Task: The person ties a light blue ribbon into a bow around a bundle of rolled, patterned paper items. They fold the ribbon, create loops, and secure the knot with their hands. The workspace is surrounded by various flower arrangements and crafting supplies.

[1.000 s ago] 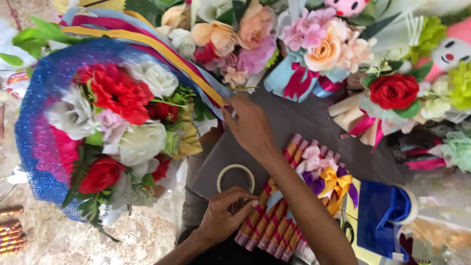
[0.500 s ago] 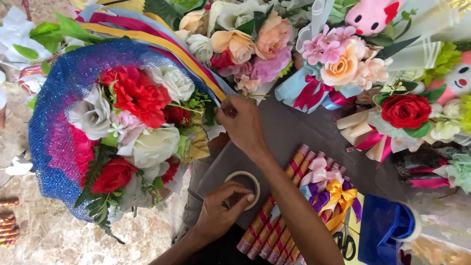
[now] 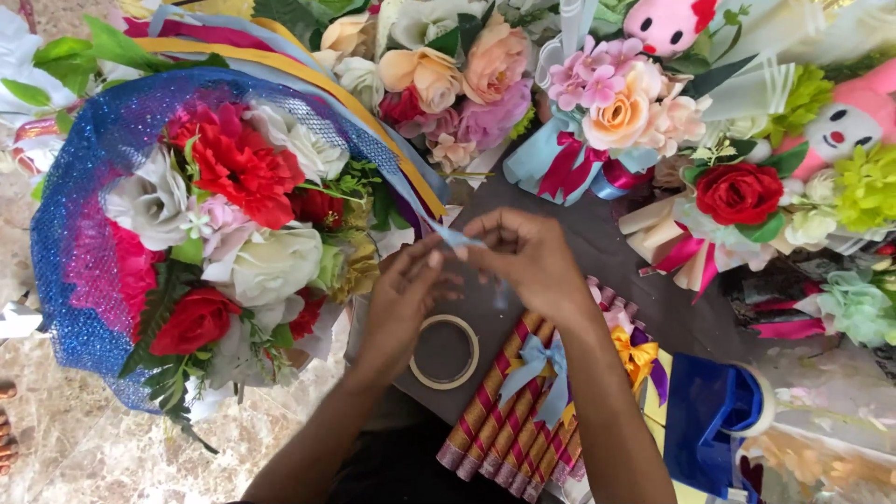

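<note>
Head view: your left hand and right hand meet at frame centre, fingertips pinching a short strip of clear tape between them. Risk, as a judgement: the thin, glossy, nearly invisible strip could fold onto itself or snag the blue mesh bouquet wrap at left. The tape roll lies flat on the dark tabletop just below your hands.
</note>
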